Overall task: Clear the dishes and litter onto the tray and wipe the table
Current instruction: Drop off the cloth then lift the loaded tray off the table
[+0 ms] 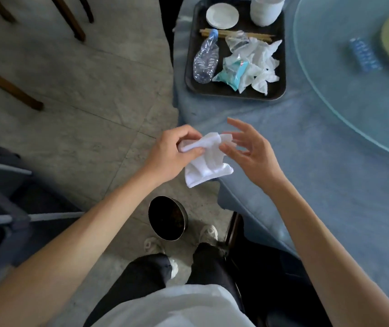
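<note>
White cloth [209, 159] pinched in left hand [173, 154] fingers (right hand [247, 149] fingers spread, touching it).

- The white cup stack [268, 9] is cut off by the top edge.
- The blue item [363, 54] under the glass turntable [330, 90] is too blurred to identify.
</note>
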